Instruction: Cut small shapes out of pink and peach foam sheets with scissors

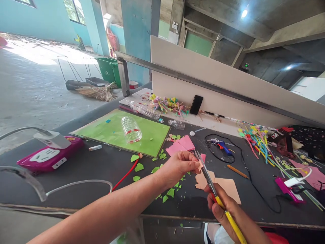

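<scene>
My left hand (186, 163) pinches a small peach paper piece (200, 166) between thumb and fingertips. Yellow-handled scissors (208, 180) are in my right hand (227, 206), their blades pointing up and away beside that piece. The blades look slightly parted; whether they touch the paper is hard to tell. Beneath the scissors lie larger peach paper sheets (230, 188), one with a ragged edge. Pink paper (180, 144) rests just beyond my left hand. Green paper scraps (171, 193) are scattered on the dark table (114, 200) around my left forearm.
A cut clear bottle (131, 130) stands on a green sheet (101, 131). To the right are a blue glue gun (224, 147) with its black cord, an orange stick (237, 171) and pipe cleaners (264, 145). A magenta power strip (50, 156) sits left. A phone (196, 104) leans behind.
</scene>
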`<state>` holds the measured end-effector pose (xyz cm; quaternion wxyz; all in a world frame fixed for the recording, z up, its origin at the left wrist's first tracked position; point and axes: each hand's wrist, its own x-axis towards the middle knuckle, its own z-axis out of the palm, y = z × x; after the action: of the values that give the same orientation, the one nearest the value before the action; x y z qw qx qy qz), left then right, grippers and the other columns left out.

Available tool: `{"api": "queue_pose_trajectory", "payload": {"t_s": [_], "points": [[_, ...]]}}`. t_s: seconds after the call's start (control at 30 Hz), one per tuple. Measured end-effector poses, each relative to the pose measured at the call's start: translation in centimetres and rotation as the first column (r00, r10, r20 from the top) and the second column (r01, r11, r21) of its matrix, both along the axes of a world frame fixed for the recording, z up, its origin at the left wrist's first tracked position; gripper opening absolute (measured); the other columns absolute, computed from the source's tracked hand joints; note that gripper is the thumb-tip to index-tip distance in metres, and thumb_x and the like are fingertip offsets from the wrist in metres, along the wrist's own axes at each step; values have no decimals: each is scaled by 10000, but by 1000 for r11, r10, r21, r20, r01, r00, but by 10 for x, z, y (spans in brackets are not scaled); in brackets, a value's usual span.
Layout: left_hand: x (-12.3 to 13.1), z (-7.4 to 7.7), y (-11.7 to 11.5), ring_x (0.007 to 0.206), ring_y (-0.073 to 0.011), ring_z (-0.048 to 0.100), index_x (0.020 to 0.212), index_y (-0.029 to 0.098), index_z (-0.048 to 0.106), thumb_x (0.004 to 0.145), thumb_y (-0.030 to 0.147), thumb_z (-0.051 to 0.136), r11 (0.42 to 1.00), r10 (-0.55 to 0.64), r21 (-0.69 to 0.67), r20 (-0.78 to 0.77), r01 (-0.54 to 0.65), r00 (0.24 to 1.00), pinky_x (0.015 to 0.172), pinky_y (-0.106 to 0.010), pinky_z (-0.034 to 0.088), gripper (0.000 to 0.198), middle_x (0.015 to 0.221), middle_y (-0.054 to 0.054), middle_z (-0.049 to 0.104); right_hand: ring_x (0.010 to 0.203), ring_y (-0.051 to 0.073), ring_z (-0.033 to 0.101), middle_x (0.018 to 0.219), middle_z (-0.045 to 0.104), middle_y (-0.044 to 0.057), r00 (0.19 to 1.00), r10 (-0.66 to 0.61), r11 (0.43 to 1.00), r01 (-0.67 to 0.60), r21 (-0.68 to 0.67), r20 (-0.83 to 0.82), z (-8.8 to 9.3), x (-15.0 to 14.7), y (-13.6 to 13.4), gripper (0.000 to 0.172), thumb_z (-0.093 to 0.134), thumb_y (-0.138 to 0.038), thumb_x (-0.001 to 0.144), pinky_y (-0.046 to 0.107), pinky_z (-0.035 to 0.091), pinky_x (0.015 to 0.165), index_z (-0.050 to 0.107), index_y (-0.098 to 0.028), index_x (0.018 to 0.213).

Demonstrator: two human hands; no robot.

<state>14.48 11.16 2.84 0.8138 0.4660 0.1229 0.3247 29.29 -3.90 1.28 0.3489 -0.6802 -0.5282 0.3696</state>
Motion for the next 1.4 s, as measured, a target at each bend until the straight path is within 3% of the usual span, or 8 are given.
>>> {"api": "queue_pose_trajectory", "payload": {"t_s": [0.2, 0.47, 0.6, 0.9, 1.4], "points": [[-2, 0, 0, 574, -114, 588, 638, 113, 623, 632, 239, 756, 998, -33, -53, -53, 30, 998, 643, -253, 449, 183, 604, -24, 635, 502, 133, 341, 615, 426, -29, 997, -66, 998, 66, 9, 29, -4, 6, -3, 693, 407, -824, 643, 292, 243, 491, 553, -253, 1008], [-3, 4, -2, 593, -126, 586, 608, 130, 599, 626, 236, 741, 997, 71, 16, -81, -70, 994, 650, -264, 454, 179, 622, -32, 648, 480, 126, 322, 588, 446, -27, 993, -88, 995, 91, 38, -77, 9, -2, -1, 599, 494, -782, 648, 299, 212, 484, 589, -254, 914], [-3, 6, -5, 613, -118, 575, 612, 135, 611, 664, 225, 712, 989, 130, 72, -64, -126, 989, 660, -251, 443, 145, 626, -22, 651, 492, 136, 370, 593, 435, -32, 981, -133, 988, 142, 57, -140, 9, -8, 2, 557, 528, -763, 646, 306, 258, 498, 590, -257, 871], [-3, 8, -10, 642, -136, 593, 629, 132, 627, 660, 242, 721, 981, 193, 19, -68, -192, 979, 692, -275, 460, 149, 664, -36, 671, 621, 176, 496, 682, 495, -9, 955, -205, 978, 211, 7, -213, 10, -15, 5, 573, 566, -772, 600, 287, 348, 536, 587, -259, 855], [0, 3, -13, 645, -130, 587, 635, 144, 614, 662, 272, 725, 971, 236, -27, -48, -237, 971, 673, -260, 437, 171, 660, -23, 665, 550, 164, 437, 662, 474, -8, 961, -184, 981, 191, 16, -208, 12, -18, 8, 466, 579, -726, 638, 279, 307, 472, 582, -289, 797]]}}
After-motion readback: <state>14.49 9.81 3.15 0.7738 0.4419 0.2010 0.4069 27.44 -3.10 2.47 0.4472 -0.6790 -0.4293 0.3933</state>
